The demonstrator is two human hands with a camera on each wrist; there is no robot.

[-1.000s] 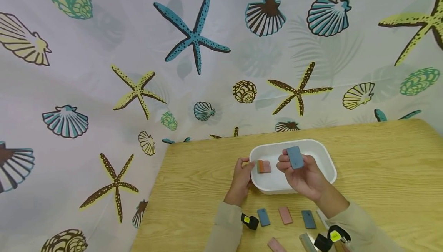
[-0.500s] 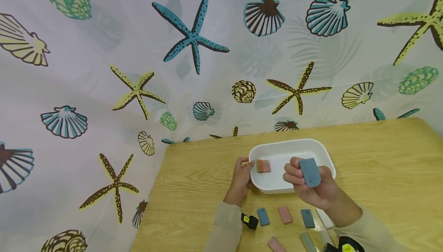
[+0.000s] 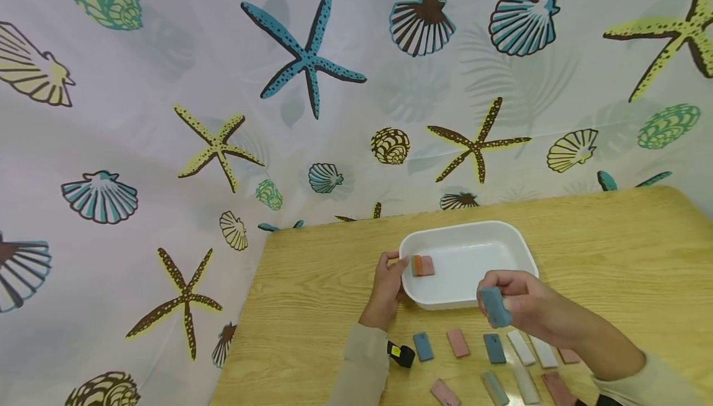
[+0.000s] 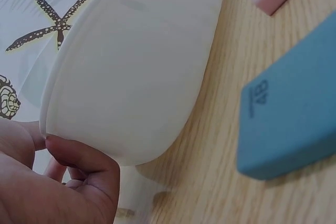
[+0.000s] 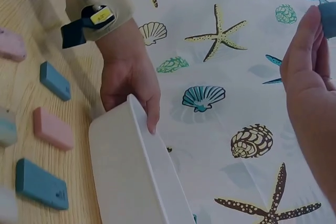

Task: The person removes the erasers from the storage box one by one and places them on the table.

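Note:
A white plastic tub (image 3: 473,270) stands on the table, and my left hand (image 3: 386,288) grips its left end, thumb over the rim (image 4: 44,98). My right hand (image 3: 529,307) pinches a blue eraser (image 3: 494,307) between thumb and fingers, raised in front of the tub's near right corner. In the right wrist view only part of that held eraser (image 5: 328,19) shows, at the edge. Inside the tub, at its left end, a pink eraser (image 3: 427,265) lies against an orange eraser (image 3: 418,265), with a thin green edge beside it.
Several erasers lie in front of the tub: a blue one (image 3: 423,346) marked 4B, a pink one (image 3: 458,343), another blue one (image 3: 494,348), white ones (image 3: 520,347), a grey-green one (image 3: 494,388) and a reddish one (image 3: 559,389). A shell-patterned cloth (image 3: 356,103) hangs behind the table.
My right hand has moved right and toward me from above the tub, turning the blue eraser as it went. More erasers show beneath it now. My left hand stays on the tub.

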